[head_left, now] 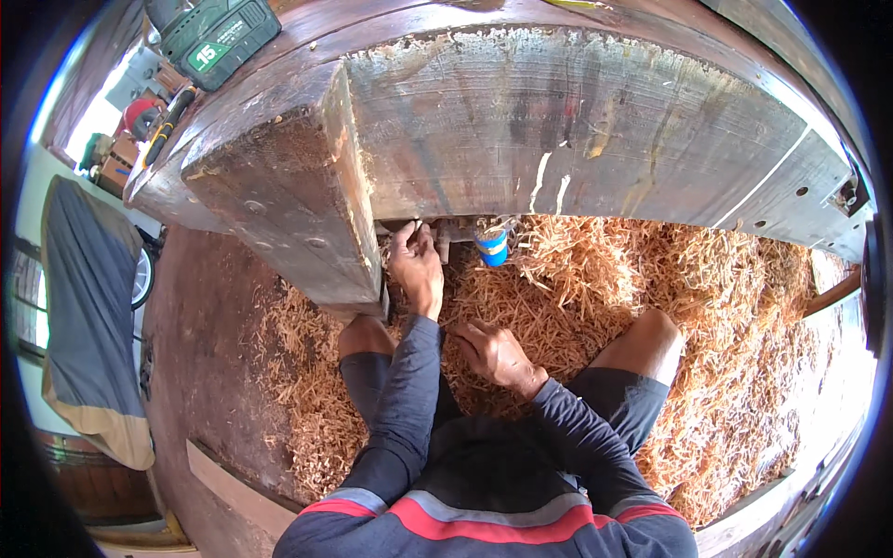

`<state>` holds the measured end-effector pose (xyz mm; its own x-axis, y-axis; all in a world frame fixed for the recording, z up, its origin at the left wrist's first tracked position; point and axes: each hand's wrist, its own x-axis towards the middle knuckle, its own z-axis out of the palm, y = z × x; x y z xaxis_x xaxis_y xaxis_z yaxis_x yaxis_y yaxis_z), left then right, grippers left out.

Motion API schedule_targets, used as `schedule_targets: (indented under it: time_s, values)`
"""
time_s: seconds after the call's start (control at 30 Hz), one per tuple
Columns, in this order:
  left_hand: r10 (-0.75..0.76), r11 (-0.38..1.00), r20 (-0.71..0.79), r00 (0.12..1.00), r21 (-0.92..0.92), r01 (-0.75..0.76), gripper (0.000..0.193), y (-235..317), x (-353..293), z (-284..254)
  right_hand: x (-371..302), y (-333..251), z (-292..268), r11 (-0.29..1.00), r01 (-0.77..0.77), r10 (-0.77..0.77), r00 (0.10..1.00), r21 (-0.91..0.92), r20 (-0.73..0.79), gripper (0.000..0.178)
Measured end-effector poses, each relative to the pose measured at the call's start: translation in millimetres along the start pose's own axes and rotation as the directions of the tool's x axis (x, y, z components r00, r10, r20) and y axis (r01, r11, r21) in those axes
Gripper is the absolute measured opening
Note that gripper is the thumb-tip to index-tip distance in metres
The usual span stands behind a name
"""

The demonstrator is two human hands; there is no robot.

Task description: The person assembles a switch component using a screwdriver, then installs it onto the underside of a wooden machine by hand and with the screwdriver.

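Under the lower edge of the workbench's thick wooden front (558,130), close to its stout leg (279,195), my left hand (419,272) reaches up. Its fingertips pinch at something small in the shadow there, which I cannot make out. A blue cylindrical can (492,249) with a pale band is a little to the right of those fingers. Lower and nearer my body, my right hand (500,356) hovers between my knees. Its fingers are loosely bent and a little apart, with nothing visible in them.
Curly wood shavings (744,335) cover the floor beneath and right of the bench. A green-black battery pack (219,42) and a yellow-black hand tool (169,126) lie at the top left. A grey cloth cover (88,298) hangs over a wheeled thing at left. A plank (242,488) lies behind me.
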<state>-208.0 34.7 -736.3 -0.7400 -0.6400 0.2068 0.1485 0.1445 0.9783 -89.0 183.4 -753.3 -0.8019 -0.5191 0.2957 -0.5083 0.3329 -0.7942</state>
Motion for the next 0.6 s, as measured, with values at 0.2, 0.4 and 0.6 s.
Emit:
schedule_targets:
  time_s: [0.2,0.4,0.6]
  values:
    - [0.191,0.981,-0.007,0.982,0.022,-0.191,0.019,-32,15,-8,2,-5,-2,1.0,0.001,-0.002,1.0,0.029,0.011,0.028]
    - [0.226,0.971,-0.017,0.974,-0.082,-0.227,0.019,-38,18,-4,2,5,8,0.998,0.04,-0.04,0.999,0.041,-0.011,0.028]
    - [-0.032,0.922,0.001,0.999,-0.387,0.03,0.018,-19,8,-4,-1,6,10,0.998,0.063,-0.063,0.998,-0.017,0.011,0.028]
